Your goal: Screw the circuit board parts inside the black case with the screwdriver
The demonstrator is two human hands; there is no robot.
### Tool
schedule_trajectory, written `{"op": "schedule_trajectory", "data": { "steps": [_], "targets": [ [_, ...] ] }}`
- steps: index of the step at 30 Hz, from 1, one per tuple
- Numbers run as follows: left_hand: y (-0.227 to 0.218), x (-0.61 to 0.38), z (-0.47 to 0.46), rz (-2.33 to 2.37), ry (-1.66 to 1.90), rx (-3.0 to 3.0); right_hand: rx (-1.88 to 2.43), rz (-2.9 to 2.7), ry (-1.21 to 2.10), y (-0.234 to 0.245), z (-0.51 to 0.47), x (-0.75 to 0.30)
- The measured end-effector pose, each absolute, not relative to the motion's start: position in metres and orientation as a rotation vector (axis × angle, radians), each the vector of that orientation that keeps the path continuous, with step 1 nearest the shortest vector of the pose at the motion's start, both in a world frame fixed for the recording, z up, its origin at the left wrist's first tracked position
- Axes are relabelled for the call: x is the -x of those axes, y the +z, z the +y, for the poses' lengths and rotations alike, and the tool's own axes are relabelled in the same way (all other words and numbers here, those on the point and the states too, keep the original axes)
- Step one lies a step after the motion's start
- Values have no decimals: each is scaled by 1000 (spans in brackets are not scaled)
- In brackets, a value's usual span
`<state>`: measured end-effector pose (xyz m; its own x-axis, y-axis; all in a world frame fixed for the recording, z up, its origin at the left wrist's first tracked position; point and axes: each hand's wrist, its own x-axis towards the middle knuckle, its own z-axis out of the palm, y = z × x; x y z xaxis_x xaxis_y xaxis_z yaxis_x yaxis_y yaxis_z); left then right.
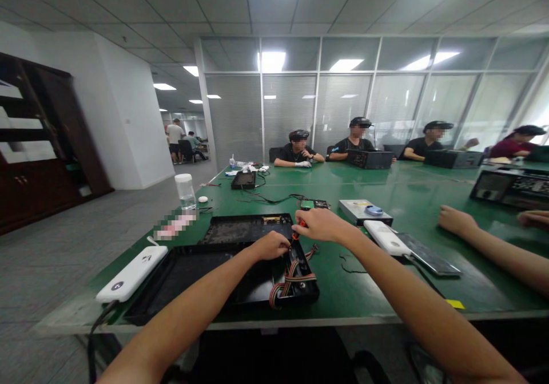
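Note:
My right hand (319,224) is closed around the orange-red handle of a screwdriver (295,236), which points down at the right side of a black metal case (312,293). Beside its tip, my left hand (272,245) has its fingers pinched together. What sits between those fingers, if anything, is too small to make out. Multicoloured ribbon cables (288,281) loop over the case's near right corner. To the left lies a flat black cover or panel (184,264), partly hidden by my left forearm. Another black panel (240,228) is just behind my left hand.
A white power bank (132,273) and a clear bottle (185,191) stand at left. Rightward are a metal drive (364,211), a second white power bank (386,237) and a phone (429,254). A neighbour's forearm (497,246) rests at right. Several people sit opposite.

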<state>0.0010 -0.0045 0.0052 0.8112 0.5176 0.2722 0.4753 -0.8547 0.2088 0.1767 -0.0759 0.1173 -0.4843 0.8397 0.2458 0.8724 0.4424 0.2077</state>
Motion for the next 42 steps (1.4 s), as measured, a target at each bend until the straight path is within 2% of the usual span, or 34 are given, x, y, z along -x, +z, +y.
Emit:
{"op": "schedule_trajectory", "data": {
  "steps": [3, 5, 9, 11, 13, 16, 19, 21, 24, 26, 28, 30, 33, 37, 42],
  "targets": [
    [5, -1, -3, 780, 501, -2869, 1524, -2468, -521, 111, -73, -186],
    [4, -1, -2, 779, 506, -2865, 1447, -2396, -418, 102, -66, -196],
    [2, 1, -2, 787, 512, -2871, 1196, -2065, 185, 61, -37, -230],
    [0, 0, -5, 775, 532, -2886, 1132, -1664, 576, 33, -22, -246],
    [0, -1, -8, 747, 555, -2913, 1019, -1234, 827, 9, -10, -258],
    [10, 0, -10, 755, 568, -2928, 858, -933, 967, -8, -3, -263],
    [35, 8, -6, 807, 565, -2853, 807, -996, 1003, -7, -6, -254],
    [54, 19, -2, 836, 436, -2761, 840, -1113, 996, -5, -11, -245],
    [66, 40, 3, 914, 7, -2553, 971, -1397, 868, -4, -20, -233],
    [61, 52, 2, 1000, -227, -2410, 1068, -1690, 646, -3, -30, -227],
    [52, 61, 0, 1050, -307, -2338, 1088, -2014, 372, 1, -47, -219],
    [45, 68, -1, 1063, -229, -2371, 1001, -2324, 158, 7, -71, -210],
    [47, 78, 2, 1090, 89, -2539, 880, -2692, -11, 13, -117, -198],
    [49, 86, 16, 1195, 425, -2655, 1155, -2685, -222, 13, -170, -198],
    [26, 78, 39, 1306, 138, -2491, 1287, -2590, -250, 3, -201, -226]
  ]
}}
